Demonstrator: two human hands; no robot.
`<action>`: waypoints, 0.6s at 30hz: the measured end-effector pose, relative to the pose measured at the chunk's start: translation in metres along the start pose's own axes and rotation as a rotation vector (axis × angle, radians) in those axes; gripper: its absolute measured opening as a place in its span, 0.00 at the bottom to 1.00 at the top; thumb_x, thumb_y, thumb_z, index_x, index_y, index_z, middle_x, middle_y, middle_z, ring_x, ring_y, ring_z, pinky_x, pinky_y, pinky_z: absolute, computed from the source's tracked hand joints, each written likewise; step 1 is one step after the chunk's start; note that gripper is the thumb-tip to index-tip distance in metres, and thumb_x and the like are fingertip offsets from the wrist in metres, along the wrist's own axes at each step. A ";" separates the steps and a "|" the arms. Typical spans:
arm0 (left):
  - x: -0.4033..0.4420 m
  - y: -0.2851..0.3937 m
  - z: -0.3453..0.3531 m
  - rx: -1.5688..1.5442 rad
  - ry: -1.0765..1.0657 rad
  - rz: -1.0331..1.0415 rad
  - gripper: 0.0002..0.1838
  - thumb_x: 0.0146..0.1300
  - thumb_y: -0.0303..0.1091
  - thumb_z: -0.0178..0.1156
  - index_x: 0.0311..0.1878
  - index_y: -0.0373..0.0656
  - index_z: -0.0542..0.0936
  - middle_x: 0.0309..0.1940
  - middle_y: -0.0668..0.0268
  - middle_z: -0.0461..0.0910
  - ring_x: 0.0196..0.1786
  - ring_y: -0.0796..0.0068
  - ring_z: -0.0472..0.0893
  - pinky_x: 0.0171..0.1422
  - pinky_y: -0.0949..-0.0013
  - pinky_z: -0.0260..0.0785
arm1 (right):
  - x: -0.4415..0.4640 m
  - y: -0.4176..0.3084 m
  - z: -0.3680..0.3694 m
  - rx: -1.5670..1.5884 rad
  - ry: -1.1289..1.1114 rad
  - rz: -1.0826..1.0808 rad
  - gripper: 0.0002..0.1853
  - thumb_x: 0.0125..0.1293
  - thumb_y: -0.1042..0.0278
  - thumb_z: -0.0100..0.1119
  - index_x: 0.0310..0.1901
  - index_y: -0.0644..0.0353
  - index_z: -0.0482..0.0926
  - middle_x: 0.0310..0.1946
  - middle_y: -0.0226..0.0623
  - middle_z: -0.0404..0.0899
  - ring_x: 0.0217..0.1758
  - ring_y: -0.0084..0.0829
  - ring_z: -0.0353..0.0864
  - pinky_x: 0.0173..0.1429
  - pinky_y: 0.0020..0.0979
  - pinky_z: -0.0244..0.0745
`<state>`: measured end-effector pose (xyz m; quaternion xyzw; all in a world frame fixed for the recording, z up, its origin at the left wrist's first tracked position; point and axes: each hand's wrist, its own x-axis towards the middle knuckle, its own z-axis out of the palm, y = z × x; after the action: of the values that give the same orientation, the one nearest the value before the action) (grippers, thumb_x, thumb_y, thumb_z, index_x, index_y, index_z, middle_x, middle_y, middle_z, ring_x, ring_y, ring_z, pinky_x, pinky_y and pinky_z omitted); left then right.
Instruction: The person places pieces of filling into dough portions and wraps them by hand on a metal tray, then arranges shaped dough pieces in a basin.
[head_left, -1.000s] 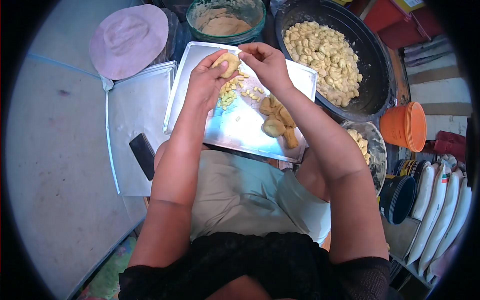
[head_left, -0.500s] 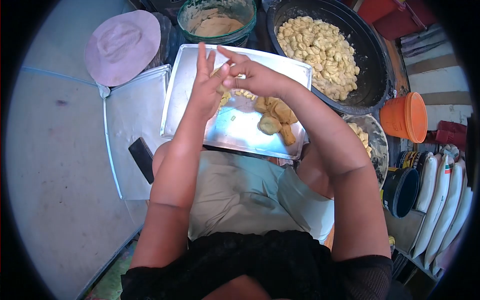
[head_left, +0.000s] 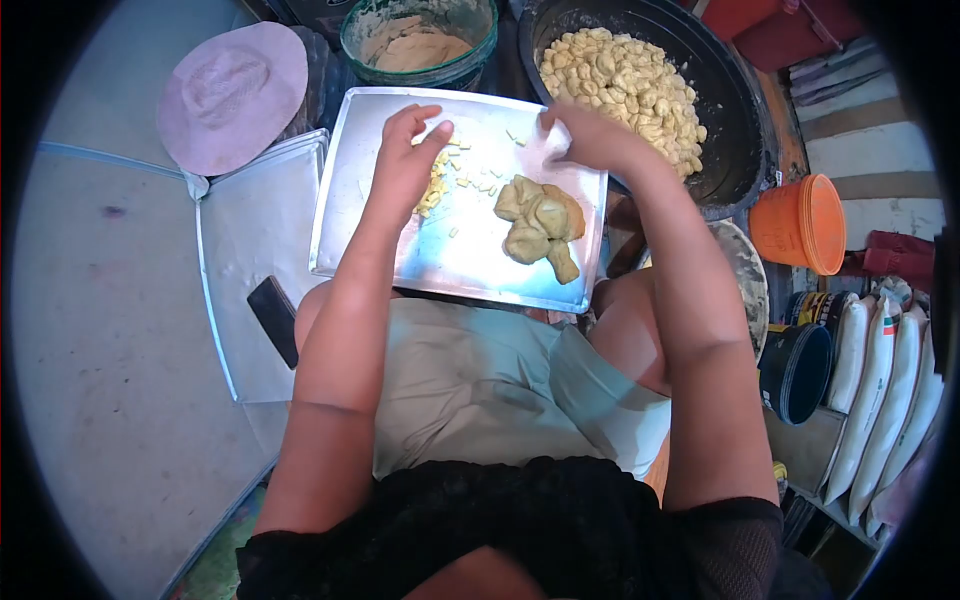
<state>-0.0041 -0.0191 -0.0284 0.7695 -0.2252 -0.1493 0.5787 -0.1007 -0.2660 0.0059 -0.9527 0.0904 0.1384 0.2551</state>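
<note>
Above the left part of a metal tray (head_left: 352, 215), my left hand (head_left: 405, 160) has its thumb apart from loosely bent fingers, with nothing seen between them. Small yellow pieces (head_left: 430, 197) lie beside it, some scattered toward the tray's middle. My right hand (head_left: 592, 140) is over the tray's far right corner, near the black tub; motion blur hides its fingers and anything in them. Closer to me on the tray, a cluster of dough lumps (head_left: 540, 222) rests below the right hand.
A large black tub (head_left: 735, 125) holds many dough balls (head_left: 620, 80). Behind the tray stands a green-rimmed bucket (head_left: 420, 75) with pale powder. A pink hat (head_left: 232, 95) and a phone (head_left: 272, 320) lie left. An orange bucket (head_left: 800, 225) and white packets (head_left: 870, 400) are right.
My hands were together above the tray, fingers touching. They have parted: the right moved right toward the tub, and the left lowered slightly with its fingers now bent. The view shifted a little.
</note>
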 end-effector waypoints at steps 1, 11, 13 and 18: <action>-0.001 0.002 0.001 0.038 0.007 0.009 0.22 0.64 0.43 0.60 0.58 0.44 0.75 0.64 0.59 0.62 0.62 0.64 0.67 0.64 0.66 0.62 | -0.004 -0.001 0.020 0.067 -0.302 -0.201 0.34 0.42 0.66 0.76 0.54 0.51 0.73 0.55 0.39 0.70 0.63 0.42 0.67 0.64 0.35 0.64; -0.005 0.012 -0.012 -0.181 -0.168 -0.180 0.23 0.66 0.43 0.59 0.57 0.37 0.74 0.46 0.64 0.77 0.49 0.72 0.75 0.55 0.70 0.67 | 0.004 -0.023 0.059 0.268 -0.424 -0.339 0.19 0.49 0.63 0.70 0.44 0.53 0.81 0.44 0.32 0.81 0.52 0.27 0.76 0.55 0.37 0.71; -0.010 0.016 -0.007 -0.303 -0.323 -0.317 0.24 0.67 0.46 0.57 0.59 0.38 0.72 0.46 0.64 0.77 0.49 0.73 0.75 0.54 0.70 0.68 | 0.009 -0.027 0.052 0.593 -0.245 -0.284 0.19 0.55 0.63 0.70 0.45 0.61 0.77 0.35 0.33 0.81 0.40 0.22 0.79 0.45 0.27 0.74; -0.008 0.016 0.006 -0.509 -0.265 -0.263 0.18 0.68 0.36 0.55 0.57 0.37 0.69 0.48 0.59 0.75 0.49 0.67 0.78 0.52 0.66 0.76 | 0.027 -0.052 0.064 1.153 0.154 -0.376 0.30 0.55 0.69 0.69 0.58 0.62 0.66 0.37 0.33 0.76 0.36 0.21 0.78 0.39 0.25 0.75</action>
<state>-0.0169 -0.0233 -0.0148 0.5964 -0.1526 -0.3732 0.6940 -0.0760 -0.1923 -0.0318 -0.6681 -0.0007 -0.0495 0.7424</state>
